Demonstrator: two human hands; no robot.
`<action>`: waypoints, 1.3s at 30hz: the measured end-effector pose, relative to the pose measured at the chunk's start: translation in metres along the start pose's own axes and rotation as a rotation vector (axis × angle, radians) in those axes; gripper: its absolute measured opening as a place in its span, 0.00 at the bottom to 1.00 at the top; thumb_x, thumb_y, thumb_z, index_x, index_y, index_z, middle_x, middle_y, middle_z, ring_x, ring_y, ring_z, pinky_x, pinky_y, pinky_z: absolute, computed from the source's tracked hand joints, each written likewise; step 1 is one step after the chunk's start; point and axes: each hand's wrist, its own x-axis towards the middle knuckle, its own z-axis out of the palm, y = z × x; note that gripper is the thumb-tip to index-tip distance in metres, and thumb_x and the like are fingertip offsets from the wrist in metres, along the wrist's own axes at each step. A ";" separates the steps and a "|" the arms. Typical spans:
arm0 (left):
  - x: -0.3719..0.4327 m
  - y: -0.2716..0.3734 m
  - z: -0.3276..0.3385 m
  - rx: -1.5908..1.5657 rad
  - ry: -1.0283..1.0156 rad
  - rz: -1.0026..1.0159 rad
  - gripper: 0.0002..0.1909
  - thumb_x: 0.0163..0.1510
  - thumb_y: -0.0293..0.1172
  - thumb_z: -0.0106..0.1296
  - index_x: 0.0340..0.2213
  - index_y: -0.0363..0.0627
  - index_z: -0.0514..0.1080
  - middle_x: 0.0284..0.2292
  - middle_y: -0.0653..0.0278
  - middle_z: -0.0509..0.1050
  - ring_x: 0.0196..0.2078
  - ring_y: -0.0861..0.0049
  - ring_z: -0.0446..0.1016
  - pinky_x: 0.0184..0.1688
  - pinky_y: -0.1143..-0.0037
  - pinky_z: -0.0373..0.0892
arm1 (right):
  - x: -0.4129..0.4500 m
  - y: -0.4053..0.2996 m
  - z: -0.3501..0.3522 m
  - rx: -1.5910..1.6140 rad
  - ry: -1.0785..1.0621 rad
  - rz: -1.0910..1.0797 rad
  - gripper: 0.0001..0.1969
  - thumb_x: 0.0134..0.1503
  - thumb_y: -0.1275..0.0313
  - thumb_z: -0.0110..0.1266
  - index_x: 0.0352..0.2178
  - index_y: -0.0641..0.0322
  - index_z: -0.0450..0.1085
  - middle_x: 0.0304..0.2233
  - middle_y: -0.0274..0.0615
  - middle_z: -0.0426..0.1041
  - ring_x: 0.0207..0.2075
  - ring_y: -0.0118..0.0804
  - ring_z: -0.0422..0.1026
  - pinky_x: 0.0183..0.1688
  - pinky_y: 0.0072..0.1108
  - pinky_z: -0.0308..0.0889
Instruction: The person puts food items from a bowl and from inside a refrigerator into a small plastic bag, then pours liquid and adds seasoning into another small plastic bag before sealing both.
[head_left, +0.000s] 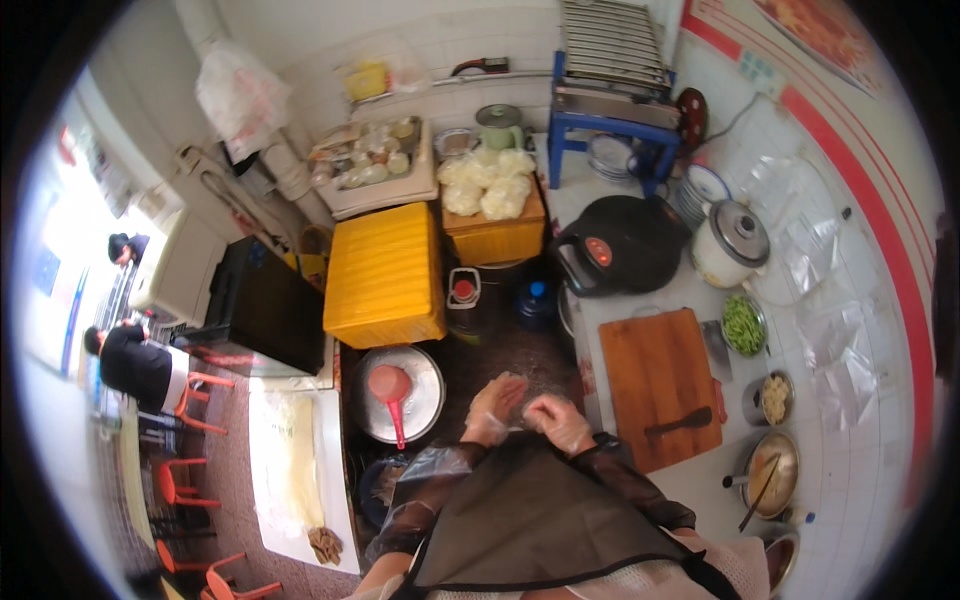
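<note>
In front of my dark apron, both hands are raised close together, wearing clear plastic gloves. My left hand has its fingers extended, with nothing seen in it. Beside it, my right hand has curled fingers; loose clear film shows near its fingertips, and whether it pinches anything is unclear. To the right lies a wooden cutting board with a dark-handled tool on it and a cleaver at its edge. On the left, a red ladle rests on a round metal lid.
A black electric griddle, a rice cooker and a bowl of chopped greens line the right counter. Ahead stand a yellow-covered box and bagged dough. A white board holds a pale sheet. People sit beyond, at left.
</note>
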 end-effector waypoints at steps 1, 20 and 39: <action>-0.005 0.000 0.001 0.030 0.000 -0.012 0.21 0.61 0.37 0.38 0.49 0.32 0.60 0.47 0.47 0.67 0.53 0.59 0.65 0.56 0.66 0.60 | -0.005 -0.002 -0.006 -0.003 0.023 0.009 0.05 0.53 0.72 0.54 0.28 0.63 0.68 0.24 0.38 0.70 0.26 0.30 0.69 0.31 0.20 0.64; -0.045 0.024 0.002 -0.030 0.132 -0.027 0.22 0.59 0.41 0.43 0.48 0.37 0.62 0.50 0.52 0.65 0.53 0.64 0.64 0.56 0.70 0.58 | 0.027 0.000 0.013 -0.015 -0.131 -0.024 0.07 0.54 0.70 0.52 0.29 0.63 0.68 0.25 0.37 0.70 0.27 0.27 0.68 0.32 0.20 0.64; -0.037 0.029 -0.002 -0.089 0.188 0.035 0.22 0.58 0.40 0.43 0.49 0.37 0.62 0.50 0.53 0.65 0.53 0.64 0.64 0.54 0.71 0.60 | 0.052 0.016 0.012 -0.012 -0.207 -0.038 0.07 0.55 0.69 0.52 0.30 0.63 0.69 0.26 0.37 0.70 0.28 0.26 0.68 0.33 0.20 0.64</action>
